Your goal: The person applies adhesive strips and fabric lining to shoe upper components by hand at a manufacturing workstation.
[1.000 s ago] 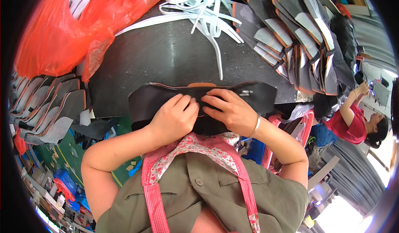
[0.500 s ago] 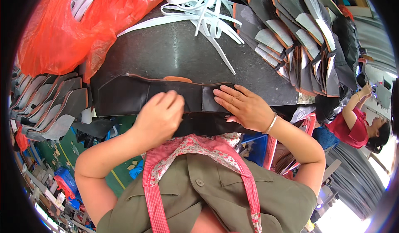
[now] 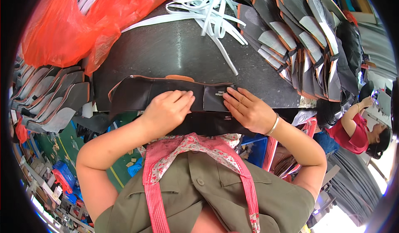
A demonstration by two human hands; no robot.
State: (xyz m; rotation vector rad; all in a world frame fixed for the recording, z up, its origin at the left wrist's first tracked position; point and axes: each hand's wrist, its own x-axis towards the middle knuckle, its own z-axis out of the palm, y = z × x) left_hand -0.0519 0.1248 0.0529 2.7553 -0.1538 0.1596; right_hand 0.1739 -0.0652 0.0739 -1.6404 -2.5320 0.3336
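A long black leather piece (image 3: pixel 166 89) with an orange-brown edge lies along the table's near edge, its left end curling up. My left hand (image 3: pixel 169 110) is closed on its near edge at the middle, fingers together over the leather and thumb hidden. Toward the right end, next to a small pale print, my right hand (image 3: pixel 252 110) has its fingers over the leather; its thumb is hidden below. Another black leather part (image 3: pixel 199 124) shows between the table edge and my apron; whether it joins the first piece I cannot tell.
White straps (image 3: pixel 208 10) lie tangled on the black table (image 3: pixel 158 52). A red plastic bag (image 3: pixel 79 33) stands at far left. Stacked leather pieces lie at left (image 3: pixel 62 97) and right (image 3: pixel 307 37). A pink basket (image 3: pixel 269 154) stands below the table; another person (image 3: pixel 351 127) is at far right.
My left hand has moved slightly right, its fingers now laid over the leather. The left end of the piece has curled and pulled inward. My right hand has shifted a little right, uncovering print.
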